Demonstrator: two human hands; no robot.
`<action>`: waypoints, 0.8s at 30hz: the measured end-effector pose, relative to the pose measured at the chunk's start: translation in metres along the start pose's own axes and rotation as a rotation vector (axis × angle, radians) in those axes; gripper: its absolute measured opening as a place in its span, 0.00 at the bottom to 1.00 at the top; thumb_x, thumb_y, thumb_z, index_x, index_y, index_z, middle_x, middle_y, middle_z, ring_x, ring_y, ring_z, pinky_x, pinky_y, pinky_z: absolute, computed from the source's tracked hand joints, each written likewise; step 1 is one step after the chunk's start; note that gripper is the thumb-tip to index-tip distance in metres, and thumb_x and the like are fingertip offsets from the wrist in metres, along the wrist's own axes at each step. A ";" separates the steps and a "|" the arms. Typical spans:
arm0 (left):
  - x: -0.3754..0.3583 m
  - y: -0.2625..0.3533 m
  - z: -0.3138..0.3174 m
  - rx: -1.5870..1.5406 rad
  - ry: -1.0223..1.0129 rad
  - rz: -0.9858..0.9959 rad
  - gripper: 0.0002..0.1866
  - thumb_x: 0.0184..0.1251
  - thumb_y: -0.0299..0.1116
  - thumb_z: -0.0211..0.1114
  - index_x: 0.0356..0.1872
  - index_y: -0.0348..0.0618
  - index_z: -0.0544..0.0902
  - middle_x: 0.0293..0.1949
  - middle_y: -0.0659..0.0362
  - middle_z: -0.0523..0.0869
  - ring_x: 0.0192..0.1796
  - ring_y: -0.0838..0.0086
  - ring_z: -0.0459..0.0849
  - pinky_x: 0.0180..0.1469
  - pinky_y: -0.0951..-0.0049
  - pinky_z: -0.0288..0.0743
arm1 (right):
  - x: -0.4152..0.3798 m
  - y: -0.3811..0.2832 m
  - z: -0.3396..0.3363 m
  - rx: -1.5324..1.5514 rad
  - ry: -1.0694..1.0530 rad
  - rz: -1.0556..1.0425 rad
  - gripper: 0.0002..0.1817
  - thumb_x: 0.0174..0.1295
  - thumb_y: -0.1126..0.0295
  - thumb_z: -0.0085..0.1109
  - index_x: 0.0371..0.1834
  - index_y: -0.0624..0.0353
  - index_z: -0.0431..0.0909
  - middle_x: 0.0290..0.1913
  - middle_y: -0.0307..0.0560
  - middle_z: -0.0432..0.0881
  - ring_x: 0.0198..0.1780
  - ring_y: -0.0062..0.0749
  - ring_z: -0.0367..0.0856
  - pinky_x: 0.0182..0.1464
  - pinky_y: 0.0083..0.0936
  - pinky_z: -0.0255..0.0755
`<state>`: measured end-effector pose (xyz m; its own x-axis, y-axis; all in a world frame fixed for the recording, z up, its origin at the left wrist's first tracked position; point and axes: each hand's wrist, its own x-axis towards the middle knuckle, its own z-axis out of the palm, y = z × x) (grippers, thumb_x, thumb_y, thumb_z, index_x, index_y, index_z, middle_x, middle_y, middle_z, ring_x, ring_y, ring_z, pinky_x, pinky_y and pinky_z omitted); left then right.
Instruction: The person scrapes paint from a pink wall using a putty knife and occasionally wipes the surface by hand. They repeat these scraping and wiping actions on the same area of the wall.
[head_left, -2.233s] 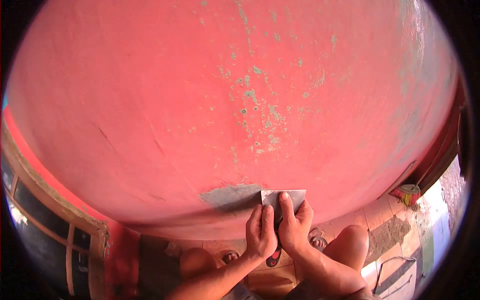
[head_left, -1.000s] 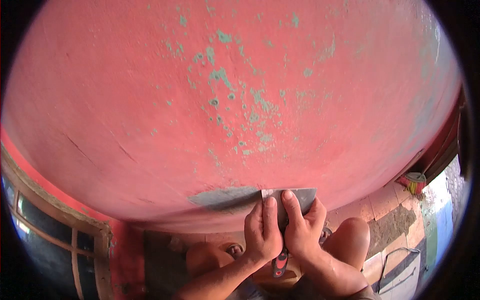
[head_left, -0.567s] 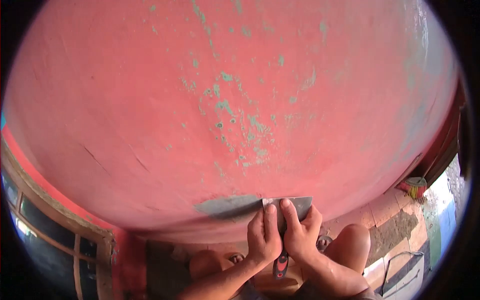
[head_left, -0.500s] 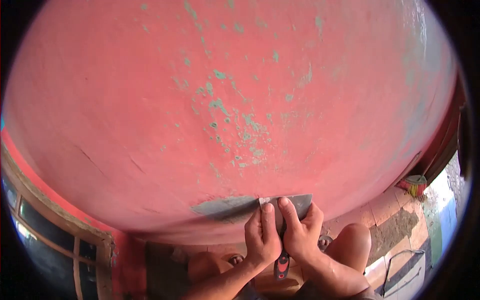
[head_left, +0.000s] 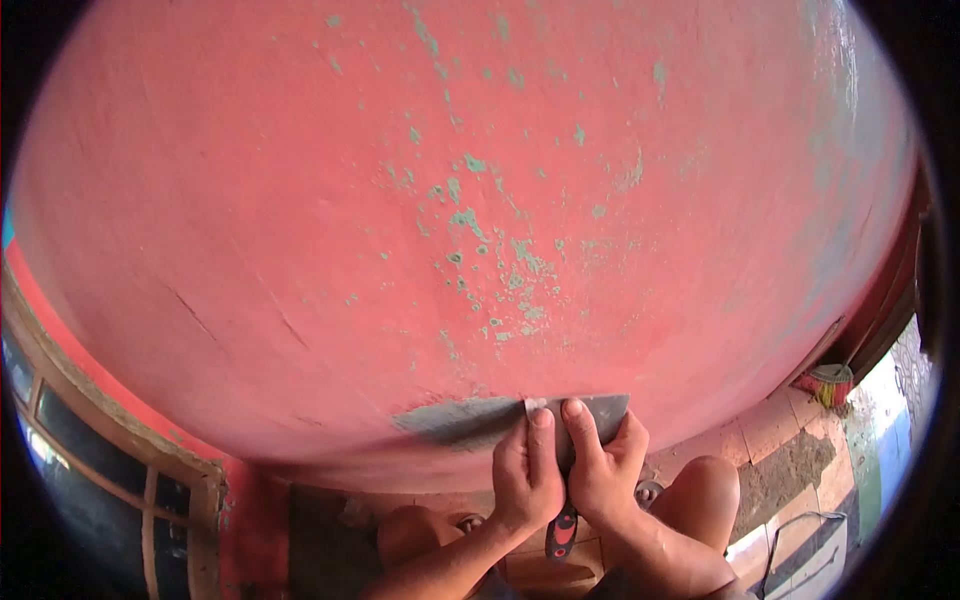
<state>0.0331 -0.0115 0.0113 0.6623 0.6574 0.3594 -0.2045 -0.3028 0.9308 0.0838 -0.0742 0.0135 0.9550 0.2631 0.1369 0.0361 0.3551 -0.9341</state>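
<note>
Both my hands grip one wide putty knife [head_left: 600, 408], its metal blade flat near the low part of the red wall [head_left: 300, 250]. My left hand [head_left: 527, 475] is closed on it from the left, thumb pressed up against the blade. From the right, my right hand [head_left: 607, 470] wraps it too, its thumb lying on the blade. The black and red handle [head_left: 562, 533] sticks out below my hands. Left of the blade lies a grey bare patch [head_left: 455, 420] on the wall. Green specks of paint show higher up.
A window frame [head_left: 150, 490] with dark panes stands at the lower left. A broom [head_left: 830, 383] with red and yellow bristles rests at the right. Tiled floor [head_left: 790, 410] with a dirt patch [head_left: 790, 465] runs along the wall, beside my bent knee [head_left: 710, 490].
The view has shifted slightly, so the wall's marks sit further right and lower. My hands and the putty knife keep nearly the same pose near the right end of the grey patch.
</note>
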 end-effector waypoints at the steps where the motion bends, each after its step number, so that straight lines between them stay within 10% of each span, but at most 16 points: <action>1: 0.002 0.004 -0.002 -0.027 -0.002 -0.018 0.18 0.83 0.38 0.47 0.38 0.36 0.78 0.31 0.56 0.82 0.37 0.76 0.75 0.40 0.70 0.72 | 0.004 -0.003 0.001 -0.001 -0.010 -0.004 0.11 0.68 0.69 0.64 0.37 0.69 0.80 0.31 0.37 0.83 0.34 0.15 0.74 0.36 0.20 0.73; 24: -0.007 -0.026 0.001 0.006 0.061 0.015 0.17 0.83 0.37 0.48 0.39 0.34 0.78 0.30 0.51 0.83 0.34 0.73 0.79 0.37 0.68 0.72 | -0.002 0.005 0.001 -0.097 0.019 -0.043 0.12 0.68 0.67 0.64 0.32 0.67 0.80 0.27 0.34 0.80 0.30 0.15 0.73 0.32 0.21 0.70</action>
<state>0.0349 -0.0087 -0.0155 0.6141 0.6934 0.3769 -0.2094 -0.3173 0.9249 0.0814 -0.0718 0.0089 0.9572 0.2324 0.1724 0.1048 0.2769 -0.9552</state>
